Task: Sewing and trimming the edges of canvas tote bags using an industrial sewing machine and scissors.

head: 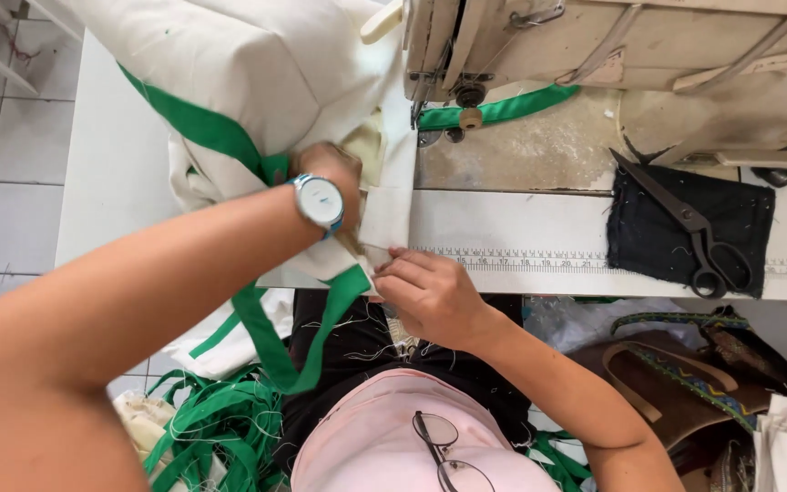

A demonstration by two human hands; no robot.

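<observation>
Left hand [332,173]: it wears a watch and presses closed on the cream cloth bag [257,64] with green trim.
Right hand [430,293]: fingers pinch the bag's edge tight.
Bag: on the white counter [521,228], by the sewing machine [612,41].
Scissors [689,223]: on a dark cloth, well apart.

No pkgs, labels, signs or screens anywhere in view.
</observation>
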